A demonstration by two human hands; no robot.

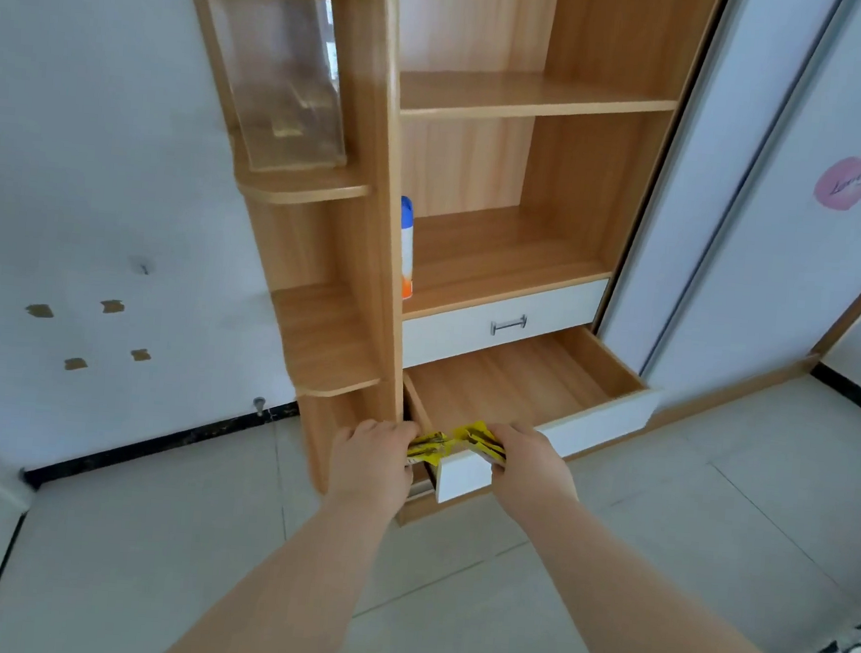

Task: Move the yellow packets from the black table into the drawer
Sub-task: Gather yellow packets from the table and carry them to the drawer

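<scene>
Both my hands hold a bunch of yellow packets [452, 444] over the near left corner of the open lower drawer [516, 389]. My left hand [374, 456] grips the packets from the left and my right hand [526, 457] grips them from the right. The drawer is pulled out of a wooden cabinet, with a bare wooden bottom and a white front panel [596, 422]. The black table is out of view.
Above the open drawer is a shut white drawer with a metal handle [508, 324]. A spray can [406, 247] stands on the shelf above it. A clear box [283, 77] sits on a left side shelf. A white sliding door [727, 195] is at right; pale tiled floor lies below.
</scene>
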